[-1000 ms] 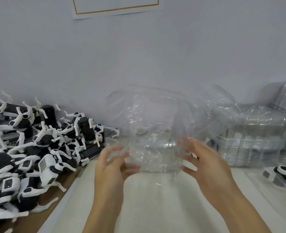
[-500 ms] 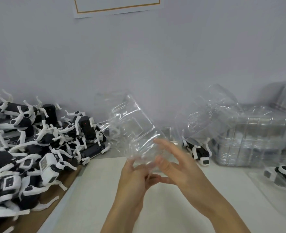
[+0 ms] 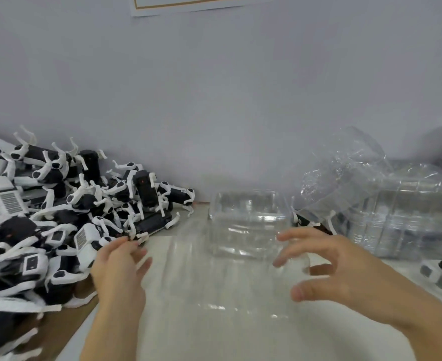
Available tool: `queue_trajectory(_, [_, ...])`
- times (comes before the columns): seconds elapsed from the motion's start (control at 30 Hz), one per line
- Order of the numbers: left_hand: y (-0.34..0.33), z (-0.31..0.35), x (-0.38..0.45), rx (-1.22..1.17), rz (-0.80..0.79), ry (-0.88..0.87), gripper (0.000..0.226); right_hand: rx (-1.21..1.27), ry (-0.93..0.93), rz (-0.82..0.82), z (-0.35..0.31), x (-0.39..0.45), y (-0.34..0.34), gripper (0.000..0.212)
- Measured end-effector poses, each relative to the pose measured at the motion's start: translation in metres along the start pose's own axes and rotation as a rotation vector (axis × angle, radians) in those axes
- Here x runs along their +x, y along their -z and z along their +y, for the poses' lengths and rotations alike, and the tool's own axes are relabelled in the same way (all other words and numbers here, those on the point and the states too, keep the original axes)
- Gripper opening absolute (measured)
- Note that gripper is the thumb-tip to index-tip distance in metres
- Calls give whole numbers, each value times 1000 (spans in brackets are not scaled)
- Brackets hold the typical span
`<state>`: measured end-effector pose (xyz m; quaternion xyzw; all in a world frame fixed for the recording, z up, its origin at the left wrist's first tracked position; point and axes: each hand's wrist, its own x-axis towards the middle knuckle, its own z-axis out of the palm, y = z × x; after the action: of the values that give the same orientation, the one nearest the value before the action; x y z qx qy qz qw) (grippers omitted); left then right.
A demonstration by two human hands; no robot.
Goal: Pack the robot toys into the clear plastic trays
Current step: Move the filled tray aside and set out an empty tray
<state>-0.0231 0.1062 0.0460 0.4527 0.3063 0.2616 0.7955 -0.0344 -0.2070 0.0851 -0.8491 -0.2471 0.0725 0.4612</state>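
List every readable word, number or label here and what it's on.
None can be read.
Barcode labels on the toys: bars only, any digits too blurred.
Paper on the wall: orange border showing, no text in view.
Trays: no print visible.

No words, brand names or numbers can be read anywhere. At the left edge of the frame a white robot toy (image 3: 7,203) in the heap carries a barcode-like sticker of dark stripes, and another toy (image 3: 83,239) lower in the pile shows a similar striped label; neither has legible digits. At the top edge, a sheet of paper (image 3: 188,3) on the wall shows only an orange border line, its content cut off by the frame
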Motion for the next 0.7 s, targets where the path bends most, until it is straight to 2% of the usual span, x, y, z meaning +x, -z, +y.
queue_trajectory(0.07, [7,-2,10,-103,97,54,30,-103,-81,-65,1,-1,-1,43])
queue_trajectory(0.2, [5,-7,17,-244,138,138,40,-170,-243,-108,6,-1,-5,49])
queue_trajectory(0.27, [2,-3,17,-374,100,169,44,-203,-269,-135,11,-2,-5,56])
queue_trajectory(0.37, [9,4,22,-689,43,198,67,-258,-248,-142,15,-2,-3,69])
queue_trajectory(0.47, [20,6,28,-837,27,215,59,-255,-213,-47,20,-1,1,70])
queue_trajectory(0.6, [21,4,28,-876,1,235,38,-234,-171,32,26,2,-1,61])
queue_trajectory(0.7, [15,8,26,-877,-36,223,35,-248,-174,53,28,3,-5,56])
